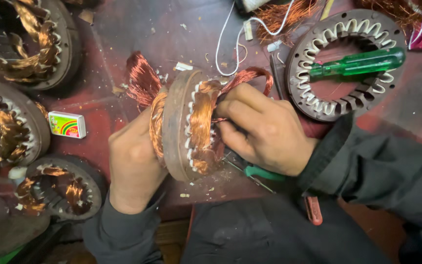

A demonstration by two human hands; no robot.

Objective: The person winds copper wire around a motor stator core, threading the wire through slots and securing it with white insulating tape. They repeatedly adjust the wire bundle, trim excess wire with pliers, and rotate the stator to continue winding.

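A round motor stator (176, 122) stands on its edge at the middle of the dark red bench, packed with copper wire coils (202, 117). My left hand (134, 161) grips it from the left side, fingers hidden behind the ring. On the right face, my right hand (260, 129) has its fingers curled on the copper winding. A loop of reddish copper wire (250, 76) arcs over that hand, and a loose bundle of the same wire (141, 80) sticks out behind the stator.
An empty stator core (343, 105) lies at the upper right with a green-handled screwdriver (360, 62) across it. Three wound stators (59, 188) sit at the left beside a small matchbox (67, 124). White wire (225, 39), copper scrap and green-handled pliers (262, 173) lie nearby.
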